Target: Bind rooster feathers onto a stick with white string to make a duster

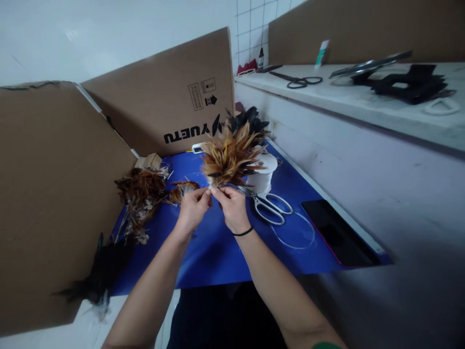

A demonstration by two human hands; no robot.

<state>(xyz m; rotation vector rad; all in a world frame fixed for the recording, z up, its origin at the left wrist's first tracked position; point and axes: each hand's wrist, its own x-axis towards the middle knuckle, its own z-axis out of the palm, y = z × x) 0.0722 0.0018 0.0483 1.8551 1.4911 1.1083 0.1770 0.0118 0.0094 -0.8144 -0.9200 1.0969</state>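
My left hand [194,207] and my right hand [232,206] meet over the middle of the blue table top [210,261]. Their thumbs and fingers pinch the pale base of a bunch of golden-brown feathers [228,157], which fans upward and away from me. Behind it to the right show black feathers [250,121]; I cannot tell whether they belong to the same bunch. Close to my right hand lie scissors [272,208] with white handles. Left of my left hand is a small clump of brown feathers [181,190].
A white spool [262,177] stands behind the scissors; a thin pale strand [303,245] loops nearby. At right lies a phone [337,232]. Brown feathers [140,189] and black feathers [109,266] pile up left. Cardboard [156,97] walls the back; a shelf [348,102] holds black scissors [298,81].
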